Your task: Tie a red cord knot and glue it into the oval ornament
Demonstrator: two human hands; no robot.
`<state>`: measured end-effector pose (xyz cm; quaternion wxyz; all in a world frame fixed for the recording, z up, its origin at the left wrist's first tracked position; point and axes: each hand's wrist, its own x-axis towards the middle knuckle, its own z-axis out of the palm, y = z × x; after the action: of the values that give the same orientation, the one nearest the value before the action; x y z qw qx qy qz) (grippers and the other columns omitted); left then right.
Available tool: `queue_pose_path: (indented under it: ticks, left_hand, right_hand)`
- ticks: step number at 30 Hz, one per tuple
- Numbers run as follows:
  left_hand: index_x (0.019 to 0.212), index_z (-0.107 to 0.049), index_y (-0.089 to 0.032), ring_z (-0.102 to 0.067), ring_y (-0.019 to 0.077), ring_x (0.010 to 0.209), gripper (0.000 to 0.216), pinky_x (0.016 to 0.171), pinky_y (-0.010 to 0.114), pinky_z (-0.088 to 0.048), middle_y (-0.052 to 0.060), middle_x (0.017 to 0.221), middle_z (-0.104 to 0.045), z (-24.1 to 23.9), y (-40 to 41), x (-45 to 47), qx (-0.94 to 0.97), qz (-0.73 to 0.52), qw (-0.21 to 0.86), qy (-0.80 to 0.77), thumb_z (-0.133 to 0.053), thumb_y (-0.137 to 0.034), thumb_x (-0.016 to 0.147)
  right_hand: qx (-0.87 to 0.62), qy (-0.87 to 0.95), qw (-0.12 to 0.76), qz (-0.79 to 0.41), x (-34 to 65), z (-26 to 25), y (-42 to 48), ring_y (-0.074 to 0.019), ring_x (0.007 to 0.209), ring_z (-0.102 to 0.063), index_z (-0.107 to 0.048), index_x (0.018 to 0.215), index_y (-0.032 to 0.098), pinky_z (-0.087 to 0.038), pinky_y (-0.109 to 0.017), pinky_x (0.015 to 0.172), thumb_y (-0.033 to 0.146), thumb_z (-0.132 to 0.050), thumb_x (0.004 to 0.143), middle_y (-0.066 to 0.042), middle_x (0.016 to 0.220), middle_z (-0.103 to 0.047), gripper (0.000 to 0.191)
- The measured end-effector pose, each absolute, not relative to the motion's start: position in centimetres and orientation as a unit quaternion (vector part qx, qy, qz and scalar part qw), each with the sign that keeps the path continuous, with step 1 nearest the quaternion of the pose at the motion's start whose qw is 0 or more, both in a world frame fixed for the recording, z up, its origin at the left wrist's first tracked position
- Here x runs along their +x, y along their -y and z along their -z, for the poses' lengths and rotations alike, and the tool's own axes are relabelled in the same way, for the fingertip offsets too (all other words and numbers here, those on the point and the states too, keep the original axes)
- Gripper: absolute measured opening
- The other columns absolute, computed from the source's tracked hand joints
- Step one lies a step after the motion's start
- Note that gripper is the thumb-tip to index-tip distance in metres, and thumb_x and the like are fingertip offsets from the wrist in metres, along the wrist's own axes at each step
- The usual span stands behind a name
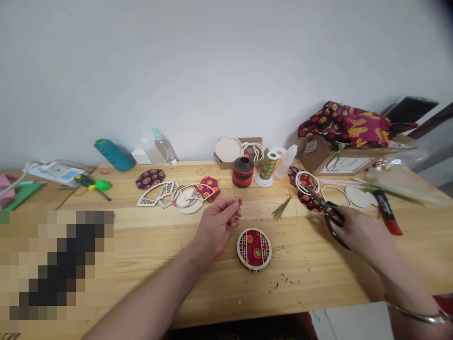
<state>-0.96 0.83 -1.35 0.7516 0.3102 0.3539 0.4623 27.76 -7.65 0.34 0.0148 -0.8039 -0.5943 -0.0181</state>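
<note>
The left hand [218,225] hangs just above the table [148,236], fingers curled in, with thumb and forefinger nipped together on a tiny red bit [240,201]; what the bit is, I can't make out from here. The right hand [357,232] is wrapped around the handles of a pair of black scissors [327,211], and the blades, near enough closed, point away from the person. Between the two hands, flat on the wood, lies the round ornament [254,249], a pale wooden lattice ring over red patterned cloth. The left hand is just to the ornament's left and a little beyond it, and the right hand is well off to the ornament's right. The scissor tips reach over a wooden ring [306,182] on a dark patterned cloth patch [310,200], beyond the ornament and to its right. A small green tassel [281,208] lies just beyond the ornament, between it and that patch. Farther back stand a black-and-red thread spool [243,172], a green-gold spool [269,165] and a white bottle [287,161]. Beyond the ornament to the left sits a pile of fan-shaped wooden cutouts [159,193], and past those, near the wall, a teal spool [113,154]. Far to the ornament's right is a cardboard box [320,153] heaped with bright fabric [350,123], and nearer, a red-handled tool [387,213].
</note>
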Motion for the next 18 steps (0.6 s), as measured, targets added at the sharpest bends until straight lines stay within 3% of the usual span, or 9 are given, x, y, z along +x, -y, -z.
queue_pose_path:
  ticks: [4,7,11,13,16,18]
  left_hand:
    - [0.072,-0.067,-0.009,-0.043,0.0042,0.048,0.013,0.046,0.017,-0.032,0.001,0.057,-0.057,1.4,-0.7,-0.9,0.313,-0.463,0.747,-0.359,-0.073,-0.020,0.067]
    - [0.072,-0.067,-0.010,-0.042,0.0039,0.047,0.013,0.047,0.018,-0.032,0.001,0.057,-0.057,1.3,-0.7,-0.8,0.318,-0.462,0.745,-0.362,-0.073,-0.020,0.067]
    - [0.070,-0.067,-0.010,-0.041,0.0040,0.047,0.013,0.046,0.018,-0.031,0.001,0.056,-0.057,1.2,-0.7,-0.8,0.326,-0.462,0.743,-0.359,-0.073,-0.019,0.065]
    - [0.070,-0.067,-0.010,-0.041,0.0040,0.047,0.013,0.045,0.018,-0.030,0.001,0.056,-0.057,1.2,-0.7,-0.8,0.329,-0.461,0.742,-0.358,-0.073,-0.020,0.065]
    - [0.071,-0.067,-0.010,-0.042,0.0044,0.048,0.013,0.046,0.018,-0.030,0.001,0.057,-0.057,1.2,-0.8,-0.8,0.329,-0.462,0.744,-0.354,-0.074,-0.019,0.064]
    - [0.071,-0.067,-0.010,-0.042,0.0046,0.048,0.014,0.045,0.018,-0.030,0.001,0.056,-0.056,1.2,-0.7,-0.8,0.323,-0.464,0.746,-0.353,-0.074,-0.019,0.064]
  right_hand:
    - [-0.783,0.616,0.023,-0.080,31.6,0.1,9.0,-0.0217,0.066,-0.063,-0.060,0.075,0.021,-0.038,-0.031,0.053,0.035,-0.051,0.080,-0.017,0.081,-0.068,0.018]
    - [-0.780,0.615,-0.006,-0.111,32.7,-0.2,9.3,-0.0175,0.057,-0.061,-0.062,0.071,0.024,-0.036,-0.030,0.050,0.037,-0.054,0.079,-0.012,0.069,-0.066,0.018]
    - [-0.812,0.579,-0.064,0.019,30.9,-1.0,8.7,-0.0208,0.052,-0.060,-0.061,0.059,0.018,-0.035,-0.032,0.048,0.032,-0.050,0.080,-0.015,0.059,-0.062,0.027]
    - [-0.772,0.632,-0.025,0.068,28.4,-1.7,7.9,-0.0241,0.063,-0.063,-0.064,0.069,0.017,-0.038,-0.032,0.052,0.026,-0.049,0.081,-0.015,0.071,-0.065,0.021]
    - [-0.655,0.752,0.051,-0.054,23.3,-2.7,6.3,-0.0204,0.079,-0.063,-0.066,0.087,0.022,-0.044,-0.031,0.065,0.031,-0.046,0.087,-0.007,0.089,-0.068,0.021]
    - [-0.606,0.784,0.061,-0.117,20.0,-3.0,5.3,-0.0196,0.079,-0.063,-0.064,0.095,0.022,-0.045,-0.030,0.067,0.037,-0.056,0.082,-0.005,0.089,-0.067,0.021]
